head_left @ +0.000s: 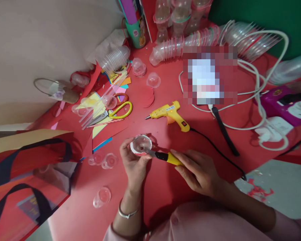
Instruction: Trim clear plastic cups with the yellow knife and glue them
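My left hand [133,164] is wrapped round a small clear plastic cup [141,142] with a white band at its rim, its opening turned up toward me. In my right hand [198,170] is a yellow and black utility knife [171,158], gripped by its handle. The grey blade lies at the near rim of the cup, its tip over the opening; whether it cuts into the plastic I cannot tell. Just beyond my hands a yellow glue gun [169,113] lies on its side, nozzle to the left.
Scissors with yellow handles [120,111] lie on paper scraps at left. Small clear cups [109,161] are scattered near my left arm. Stacked plastic cups [185,43] line the back of the red table [160,187]. White cables [256,77] and a purple box [278,103] sit at right.
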`<state>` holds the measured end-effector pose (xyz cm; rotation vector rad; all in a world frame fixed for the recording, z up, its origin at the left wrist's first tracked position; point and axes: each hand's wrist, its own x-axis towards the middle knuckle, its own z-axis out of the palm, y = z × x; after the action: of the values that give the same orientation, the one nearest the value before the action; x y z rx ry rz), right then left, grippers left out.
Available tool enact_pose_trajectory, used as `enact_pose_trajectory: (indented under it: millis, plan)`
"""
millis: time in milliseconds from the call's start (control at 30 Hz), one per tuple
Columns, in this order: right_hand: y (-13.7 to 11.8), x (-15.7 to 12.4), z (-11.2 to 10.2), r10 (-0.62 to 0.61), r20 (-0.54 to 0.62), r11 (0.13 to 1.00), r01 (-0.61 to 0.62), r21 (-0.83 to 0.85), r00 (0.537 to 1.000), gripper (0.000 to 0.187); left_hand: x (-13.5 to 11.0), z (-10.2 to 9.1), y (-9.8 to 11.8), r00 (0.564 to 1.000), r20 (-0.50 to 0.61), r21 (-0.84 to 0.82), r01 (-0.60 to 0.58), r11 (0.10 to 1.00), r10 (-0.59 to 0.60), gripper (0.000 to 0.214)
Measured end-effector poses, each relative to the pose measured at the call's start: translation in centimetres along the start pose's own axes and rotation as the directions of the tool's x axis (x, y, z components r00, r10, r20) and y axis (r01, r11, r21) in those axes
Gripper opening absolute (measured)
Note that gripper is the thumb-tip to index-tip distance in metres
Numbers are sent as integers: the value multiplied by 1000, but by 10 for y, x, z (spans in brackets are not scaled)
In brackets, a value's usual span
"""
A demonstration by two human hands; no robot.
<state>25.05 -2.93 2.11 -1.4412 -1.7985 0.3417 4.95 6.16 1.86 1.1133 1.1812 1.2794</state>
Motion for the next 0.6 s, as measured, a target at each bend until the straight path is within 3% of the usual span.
enact_pose_trajectory:
  millis: [167,367,600]
  plan:
    - [0,-1,1,1,-14,1000,-1,-9,1000,59,-4,-2,0,998,61,33,-2,999,0,64]
    - [0,-1,2,-14,-5,1000,14,-10,1000,52,-7,-1,7,969,232,-120,112,986,-82,74]
    - [-1,-2,1,-35,20,999,36,-29,999,53,-8,4,9,978,200,-94,81,992,-61,88]
